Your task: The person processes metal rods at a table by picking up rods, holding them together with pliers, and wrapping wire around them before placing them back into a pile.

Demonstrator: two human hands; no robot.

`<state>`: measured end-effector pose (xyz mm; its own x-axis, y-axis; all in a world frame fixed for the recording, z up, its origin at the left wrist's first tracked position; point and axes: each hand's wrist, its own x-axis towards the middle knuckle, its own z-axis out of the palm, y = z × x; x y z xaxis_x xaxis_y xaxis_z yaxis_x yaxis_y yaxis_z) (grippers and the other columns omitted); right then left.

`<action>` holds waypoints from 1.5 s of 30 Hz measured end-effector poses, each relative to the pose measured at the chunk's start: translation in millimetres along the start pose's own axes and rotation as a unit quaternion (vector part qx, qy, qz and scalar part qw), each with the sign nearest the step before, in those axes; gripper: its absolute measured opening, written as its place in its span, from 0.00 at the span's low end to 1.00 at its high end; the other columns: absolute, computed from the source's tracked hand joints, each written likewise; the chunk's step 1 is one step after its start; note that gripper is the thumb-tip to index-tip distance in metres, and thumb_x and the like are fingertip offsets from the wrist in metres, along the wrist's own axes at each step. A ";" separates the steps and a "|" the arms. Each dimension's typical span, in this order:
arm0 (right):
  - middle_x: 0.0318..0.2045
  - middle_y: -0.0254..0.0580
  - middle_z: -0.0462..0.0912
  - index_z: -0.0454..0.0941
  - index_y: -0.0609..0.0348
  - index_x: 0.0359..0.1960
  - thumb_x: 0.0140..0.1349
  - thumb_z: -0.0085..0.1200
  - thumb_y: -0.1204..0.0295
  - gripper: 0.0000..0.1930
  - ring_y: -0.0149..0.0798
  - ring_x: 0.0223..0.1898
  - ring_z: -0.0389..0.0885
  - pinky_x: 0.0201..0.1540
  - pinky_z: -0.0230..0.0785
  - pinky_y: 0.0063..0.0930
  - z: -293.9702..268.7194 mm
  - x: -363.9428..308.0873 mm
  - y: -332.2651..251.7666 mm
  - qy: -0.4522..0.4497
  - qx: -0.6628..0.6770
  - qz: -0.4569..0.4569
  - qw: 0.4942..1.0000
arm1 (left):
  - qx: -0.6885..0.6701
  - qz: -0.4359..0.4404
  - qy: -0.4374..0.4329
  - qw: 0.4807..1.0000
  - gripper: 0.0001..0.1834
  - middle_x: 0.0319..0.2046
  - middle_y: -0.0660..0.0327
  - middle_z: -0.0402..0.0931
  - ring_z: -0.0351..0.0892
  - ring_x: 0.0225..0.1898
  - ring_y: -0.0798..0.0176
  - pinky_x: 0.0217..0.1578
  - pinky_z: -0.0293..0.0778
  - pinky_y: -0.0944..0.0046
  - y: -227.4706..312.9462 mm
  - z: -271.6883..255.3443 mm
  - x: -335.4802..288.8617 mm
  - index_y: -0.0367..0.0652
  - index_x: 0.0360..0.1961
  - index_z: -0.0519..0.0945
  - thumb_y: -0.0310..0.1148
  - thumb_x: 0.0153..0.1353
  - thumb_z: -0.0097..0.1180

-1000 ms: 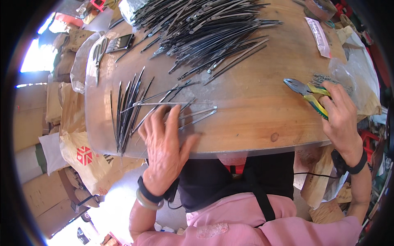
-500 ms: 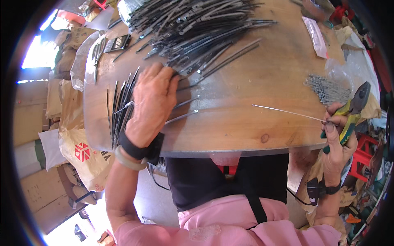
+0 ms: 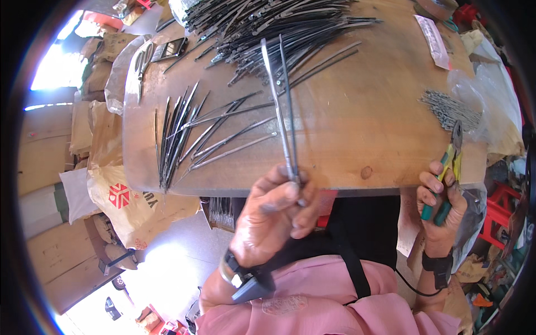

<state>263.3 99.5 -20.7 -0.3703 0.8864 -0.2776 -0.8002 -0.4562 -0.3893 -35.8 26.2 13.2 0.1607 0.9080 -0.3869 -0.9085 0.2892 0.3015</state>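
My left hand (image 3: 271,215) is closed around the lower ends of a pair of long, thin metal rods (image 3: 273,84). They stick up over the table's front edge, one bright and one dark. My right hand (image 3: 444,206), at the right end of that edge, grips pliers (image 3: 457,142) with green and yellow handles, jaws pointing away from me. A loose group of similar dark rods (image 3: 177,134) lies on the table to the left, some crossing others. Beyond the held rods spreads a big heap of dark rods (image 3: 251,39).
On the wooden table (image 3: 357,123), short grey wire pieces (image 3: 449,109) are piled at right, near a clear plastic bag (image 3: 491,111). Scissors (image 3: 141,70) and a black box (image 3: 169,50) lie far left; a pink-white packet (image 3: 432,42) lies far right. A red stool (image 3: 497,215) stands beyond.
My left hand has come from the left-hand rods toward me and right, lifting a pair of rods. My right hand has drawn the pliers nearer; the thin wire it held no longer shows.
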 end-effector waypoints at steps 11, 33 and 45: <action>0.44 0.48 0.77 0.80 0.66 0.35 0.54 0.64 0.74 0.10 0.36 0.38 0.77 0.42 0.69 0.27 33.1 -1.0 -23.8 -0.004 -0.505 -0.153 0.850 | 0.361 0.007 0.093 0.928 0.08 0.21 0.65 0.75 0.70 0.20 0.74 0.20 0.64 0.73 -35.0 -6.0 -11.8 0.34 0.41 0.79 0.19 0.59 0.61; 0.41 0.47 0.76 0.74 0.66 0.28 0.35 0.61 0.79 0.14 0.52 0.39 0.70 0.47 0.61 0.44 66.9 28.6 10.5 -0.289 -0.824 -0.243 0.422 | 0.521 -0.133 -0.031 0.843 0.15 0.38 0.59 0.81 0.79 0.37 0.69 0.42 0.75 0.69 5.5 7.4 10.8 0.31 0.51 0.79 0.19 0.63 0.52; 0.42 0.43 0.77 0.78 0.62 0.29 0.37 0.59 0.79 0.12 0.46 0.42 0.75 0.50 0.60 0.46 64.4 26.8 22.4 -0.260 -0.804 -0.317 0.430 | 0.194 -0.160 0.093 0.963 0.08 0.26 0.60 0.73 0.68 0.16 0.69 0.15 0.60 0.71 -34.0 13.7 11.4 0.34 0.40 0.77 0.28 0.66 0.54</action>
<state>205.1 118.1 19.7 -0.7082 0.5791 0.4038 0.3890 0.7974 -0.4613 2.2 30.9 10.5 0.3044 0.6938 -0.6526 -0.6050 0.6700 0.4302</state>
